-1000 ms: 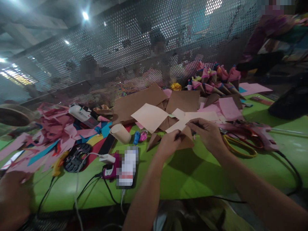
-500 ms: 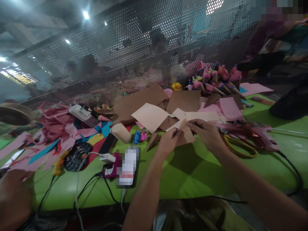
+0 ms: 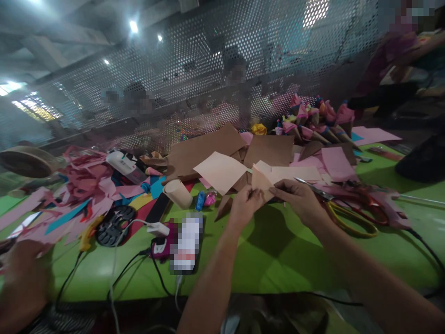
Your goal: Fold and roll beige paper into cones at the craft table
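Note:
Both my hands meet above the green table [image 3: 278,260], pinching one small piece of brown paper [image 3: 260,182] that stands up between them. My left hand [image 3: 245,204] grips its left edge with closed fingers. My right hand [image 3: 299,199] holds the right side, fingers curled round it. Just behind the paper lie loose brown and cream sheets [image 3: 222,169]. Scissors with yellow and red handles [image 3: 347,215] rest right beside my right hand.
A glue gun [image 3: 123,166], pink paper scraps [image 3: 83,183], a paper roll [image 3: 177,192], a phone and cables [image 3: 184,241] lie at the left. Finished paper cones [image 3: 313,120] stand at the back by a perforated screen. Another person's hand [image 3: 21,283] is at bottom left; people sit behind and at right.
The brown paper has been lifted off the table and turned upright between my hands. Both hands have risen slightly; the camera shifted a little.

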The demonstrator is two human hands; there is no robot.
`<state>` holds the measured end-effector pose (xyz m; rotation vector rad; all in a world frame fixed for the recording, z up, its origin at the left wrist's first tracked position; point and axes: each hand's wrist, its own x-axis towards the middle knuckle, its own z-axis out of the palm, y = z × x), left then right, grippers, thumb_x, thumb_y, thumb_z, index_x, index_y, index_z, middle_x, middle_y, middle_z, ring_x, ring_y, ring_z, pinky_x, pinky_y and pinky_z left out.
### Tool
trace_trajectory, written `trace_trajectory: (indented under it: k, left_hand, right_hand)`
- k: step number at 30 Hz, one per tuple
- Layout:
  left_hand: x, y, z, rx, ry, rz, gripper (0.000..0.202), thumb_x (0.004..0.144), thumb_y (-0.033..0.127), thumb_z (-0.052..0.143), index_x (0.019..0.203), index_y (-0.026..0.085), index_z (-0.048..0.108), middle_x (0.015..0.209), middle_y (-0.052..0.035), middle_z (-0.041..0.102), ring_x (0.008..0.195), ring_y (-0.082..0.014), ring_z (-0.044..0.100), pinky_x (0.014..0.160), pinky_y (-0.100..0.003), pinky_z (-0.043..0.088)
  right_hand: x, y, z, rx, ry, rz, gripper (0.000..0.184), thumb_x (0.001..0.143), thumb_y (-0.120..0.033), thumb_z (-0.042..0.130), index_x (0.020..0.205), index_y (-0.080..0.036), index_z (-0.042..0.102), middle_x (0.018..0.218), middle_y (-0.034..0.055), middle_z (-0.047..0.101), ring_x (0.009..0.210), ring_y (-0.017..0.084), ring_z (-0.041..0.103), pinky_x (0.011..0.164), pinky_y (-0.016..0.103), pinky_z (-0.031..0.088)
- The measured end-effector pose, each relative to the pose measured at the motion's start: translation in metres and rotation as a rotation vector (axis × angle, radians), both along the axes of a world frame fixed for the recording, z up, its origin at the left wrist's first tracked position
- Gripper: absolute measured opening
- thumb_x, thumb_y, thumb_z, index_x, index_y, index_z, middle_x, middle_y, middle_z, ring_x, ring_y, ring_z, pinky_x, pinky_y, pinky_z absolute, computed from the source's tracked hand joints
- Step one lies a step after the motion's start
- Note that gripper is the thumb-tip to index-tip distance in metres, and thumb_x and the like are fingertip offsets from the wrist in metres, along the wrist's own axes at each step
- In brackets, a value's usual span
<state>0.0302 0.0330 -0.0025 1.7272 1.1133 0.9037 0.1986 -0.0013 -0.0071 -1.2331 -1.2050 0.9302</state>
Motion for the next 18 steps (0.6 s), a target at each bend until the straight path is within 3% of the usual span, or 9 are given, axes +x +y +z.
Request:
trace_trajectory:
  k: [2, 5, 7, 11, 15, 18]
  left_hand:
    - [-0.001, 0.000, 0.002, 0.002, 0.041, -0.010, 0.031, 0.091, 0.035, 0.054, 0.067, 0.021, 0.042, 0.066, 0.0038, 0.046, 0.068, -0.0137, 0.045, 0.066, -0.028, 0.034]
    - [-0.005, -0.001, 0.010, -0.027, 0.014, -0.036, 0.023, 0.087, 0.037, 0.061, 0.073, 0.019, 0.055, 0.070, 0.0016, 0.057, 0.072, -0.0155, 0.053, 0.070, -0.029, 0.039]
    - [-0.009, 0.000, 0.017, -0.081, -0.124, 0.006, 0.023, 0.083, 0.041, 0.067, 0.084, 0.018, 0.062, 0.081, -0.0019, 0.066, 0.080, -0.0177, 0.060, 0.075, -0.030, 0.044]
    - [-0.014, 0.000, 0.025, -0.204, -0.452, 0.086, 0.052, 0.081, 0.065, 0.065, 0.103, 0.019, 0.066, 0.095, -0.0067, 0.071, 0.085, -0.0187, 0.067, 0.076, -0.030, 0.050]
    - [-0.006, 0.000, 0.017, -0.250, -0.477, -0.080, 0.067, 0.069, 0.068, 0.077, 0.113, 0.018, 0.067, 0.098, -0.0086, 0.073, 0.086, -0.0195, 0.069, 0.075, -0.029, 0.051]
    - [0.000, 0.002, 0.007, -0.248, -0.464, -0.040, 0.057, 0.069, 0.060, 0.080, 0.104, 0.016, 0.069, 0.094, -0.0081, 0.074, 0.083, -0.0193, 0.067, 0.078, -0.032, 0.052]
  right_hand:
    - [0.001, 0.000, -0.001, -0.001, -0.002, 0.033, 0.038, 0.071, -0.058, 0.081, 0.077, -0.022, 0.072, 0.074, 0.0009, 0.068, 0.065, 0.016, 0.055, 0.055, 0.028, 0.037]
    - [0.001, 0.000, -0.004, -0.019, 0.011, 0.029, 0.036, 0.070, -0.055, 0.082, 0.074, -0.022, 0.070, 0.069, -0.0003, 0.064, 0.063, 0.016, 0.053, 0.055, 0.029, 0.039]
    - [0.001, 0.001, -0.005, -0.024, 0.073, -0.003, 0.035, 0.069, -0.053, 0.082, 0.075, -0.023, 0.068, 0.070, -0.0001, 0.065, 0.065, 0.017, 0.057, 0.059, 0.030, 0.043]
    - [-0.002, 0.004, 0.000, 0.001, 0.271, -0.091, 0.040, 0.058, -0.050, 0.088, 0.082, -0.025, 0.069, 0.082, 0.0021, 0.072, 0.077, 0.022, 0.065, 0.070, 0.034, 0.050]
    - [-0.009, 0.004, 0.006, -0.010, 0.403, -0.116, 0.043, 0.051, -0.046, 0.092, 0.081, -0.025, 0.069, 0.078, 0.0012, 0.073, 0.072, 0.020, 0.065, 0.070, 0.034, 0.052]
    - [-0.013, 0.001, 0.007, -0.049, 0.411, -0.074, 0.045, 0.048, -0.045, 0.094, 0.080, -0.024, 0.070, 0.075, 0.0020, 0.073, 0.070, 0.021, 0.066, 0.069, 0.034, 0.053]
